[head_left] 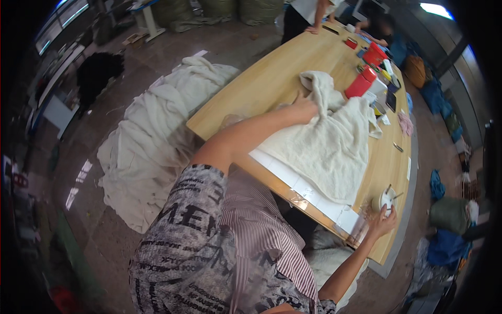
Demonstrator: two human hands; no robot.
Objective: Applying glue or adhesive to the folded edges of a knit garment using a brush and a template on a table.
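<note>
A white towel lies spread on the long wooden table, with one end bunched up toward the far side. My left hand reaches far out and grips the bunched part of the towel, thumb sticking up. My right hand rests with fingers spread at the near table edge, beside a small white round container and a clear plastic piece. White sheets of paper lie under the towel along the table edge.
A big heap of white towels lies on the floor to the left of the table. A red bottle, a red box and a phone stand farther along the table. Two other people are at its far end. Bags lie on the floor at right.
</note>
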